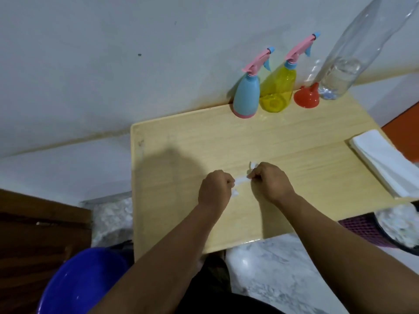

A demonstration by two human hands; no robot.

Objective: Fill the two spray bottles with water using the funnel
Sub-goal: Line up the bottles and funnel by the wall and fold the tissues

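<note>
Near the middle of the frame, the left hand (215, 189) and the right hand (271, 181) were both curled into fists above the wooden table (181, 155), each pinching an end of a small white scrap (241, 179) stretched between them. Most of that scrap was hidden inside the fingers, so what it was could not be made out; it looked like thin paper or tissue. A dark shadow lay on the tabletop to the left of the hands.

At the right edge of the frame, a folded white cloth (385, 162) lay on the table, its far corner cut off by the border.

Toward the upper right, 2 spray bottles stood at the back of the table against the wall (113, 64): the blue spray bottle (246, 96) on the left and the yellow spray bottle (277, 89) just beside it, both with pink triggers on top. Just right of them the red funnel (307, 97) sat mouth down, spout up. Next to it rose a tall clear bottle (353, 55) with some water in its base, its top cut off by the frame.

In the lower left corner sat a blue bowl (84, 282), partly covered by the left forearm.
</note>
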